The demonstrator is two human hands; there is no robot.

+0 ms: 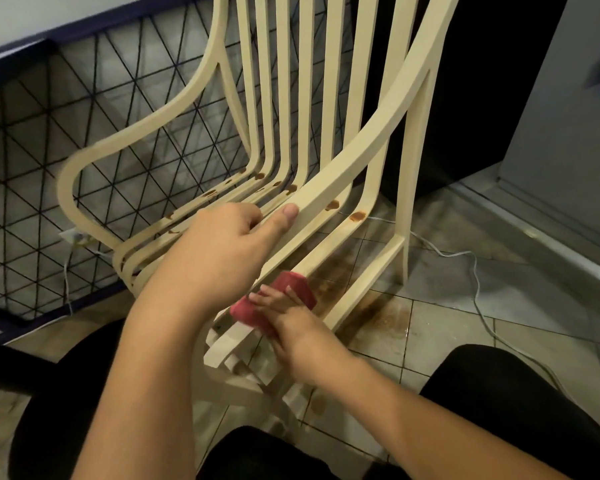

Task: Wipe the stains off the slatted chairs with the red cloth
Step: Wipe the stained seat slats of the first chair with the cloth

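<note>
Status: early in the job, by our read. The red cloth (293,284) sat on the front end of a right-side seat slat of the slatted chair (329,98), folded into a wad, right at the seat's front edge.

The right hand (302,337) pressed it down. Its fingers (271,296) lay across the top of the cloth, fairly straight and a little spread. The thumb was hidden, so we could not tell if it pinched from below.

The left hand (219,251) held the armrest (361,147), fingers curled round it and thumb laid along its top edge. We read that as steadying the chair.

Done so far: the slat ends nearest the cloth looked clean, though that patch was partly covered and blurred.

Left to do: brown stains (357,216) on most slats near the bend where seat meets back, plus more spots along the left-side slats (210,194). None of those looked touched. Only one chair was in view, so we could not judge any others.

Around it:
- A brown spill on the floor tiles (368,317) under the seat, outside the task as worded.
- A white cable (465,258) ran across the floor by the right rear leg.
- A black wire grid (118,98) stood just behind the chair's left side.

In the way: the armrest crossed over the right slats, and the gaps between slats were narrow.
</note>
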